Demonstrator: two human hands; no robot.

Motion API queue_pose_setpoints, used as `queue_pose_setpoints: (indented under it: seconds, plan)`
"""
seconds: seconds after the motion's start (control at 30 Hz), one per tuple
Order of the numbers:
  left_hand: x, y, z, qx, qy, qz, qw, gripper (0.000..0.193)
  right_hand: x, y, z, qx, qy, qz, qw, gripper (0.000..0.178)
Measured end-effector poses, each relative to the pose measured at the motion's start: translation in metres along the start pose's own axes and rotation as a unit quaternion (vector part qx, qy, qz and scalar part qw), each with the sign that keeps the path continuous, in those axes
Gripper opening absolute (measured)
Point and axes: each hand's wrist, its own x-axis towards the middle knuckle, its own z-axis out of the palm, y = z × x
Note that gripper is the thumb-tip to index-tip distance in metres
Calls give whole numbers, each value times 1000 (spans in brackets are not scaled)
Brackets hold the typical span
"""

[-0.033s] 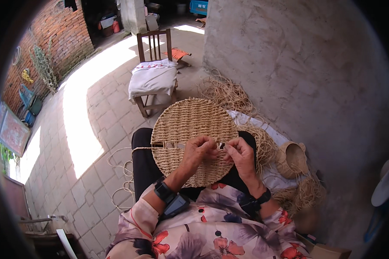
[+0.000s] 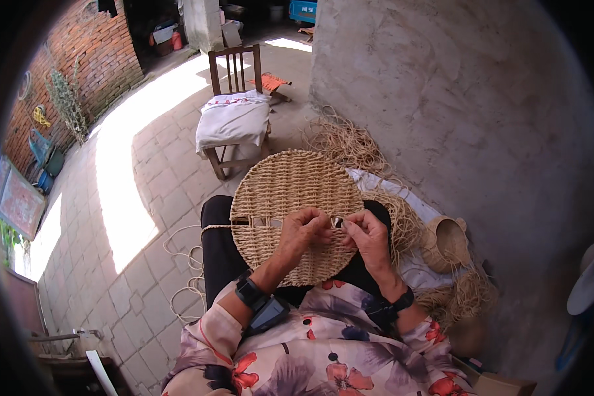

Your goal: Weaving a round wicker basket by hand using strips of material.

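Observation:
A round panel woven of straw-coloured cord (image 2: 297, 175) lies across my lap, on dark trousers. A narrow slot runs across its middle, with short bars of the frame showing between the woven halves. Over the right part of this slot, my left hand (image 2: 305, 228) is closed, fingers curled in and fingertips hidden. My right hand (image 2: 369, 239) pinches with thumb and forefinger near the slot's right end, close to the left fingers. What either pinch holds is too small to make out. A loose straw cord (image 2: 216, 226) enters the slot from the left edge.
Cord loops (image 2: 195, 274) hang down to the paved floor on my left. Right of my knees lie heaps of straw cord (image 2: 350, 142), a white cloth (image 2: 416, 269) and a small woven basket (image 2: 446, 243). A wooden chair (image 2: 234, 119) stands ahead, beside a concrete wall (image 2: 442, 99).

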Motion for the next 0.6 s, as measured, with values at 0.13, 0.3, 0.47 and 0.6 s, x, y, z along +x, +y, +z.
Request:
queue_pose_setpoints:
  seconds: [0.13,0.3,0.47,0.6]
  plan:
    - [0,-4,-3,11,-20,16,1000,20,0,-3,5,-57,-13,25,998,11]
    - [-1,-1,-1,32,-21,7,999,22,1,0,8,-40,-25,4,999,11]
    - [0,1,-1,35,-26,-7,999,20,2,2,3,-44,-47,-11,998,11]
    - [2,-5,-7,18,-58,-14,998,16,3,3,-1,-35,-67,-8,997,10]
